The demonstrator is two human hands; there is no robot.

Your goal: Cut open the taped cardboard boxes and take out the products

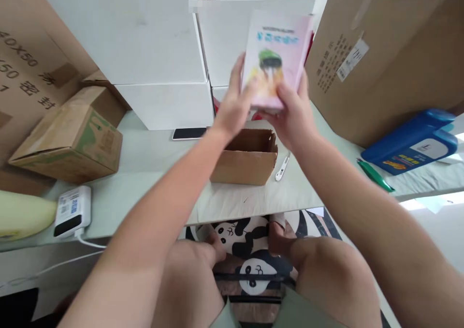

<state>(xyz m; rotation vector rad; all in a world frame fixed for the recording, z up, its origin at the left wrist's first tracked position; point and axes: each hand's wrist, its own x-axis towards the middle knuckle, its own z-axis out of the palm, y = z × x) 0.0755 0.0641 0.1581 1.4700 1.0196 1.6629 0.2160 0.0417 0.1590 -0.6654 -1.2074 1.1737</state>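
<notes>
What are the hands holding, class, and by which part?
A pink packet, held by its lower part: left hand on the left edge, right hand at the bottom right corner.

Bright, soft daylight, glare at the right edge; the pink printed carton (277, 57) is motion-blurred; edges bow.

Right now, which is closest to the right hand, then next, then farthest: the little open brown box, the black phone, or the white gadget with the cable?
From the right hand, holding the pink packet:
1. Little open brown box, just below it.
2. Black phone, farther left.
3. White gadget, far left, low in the view.
</notes>
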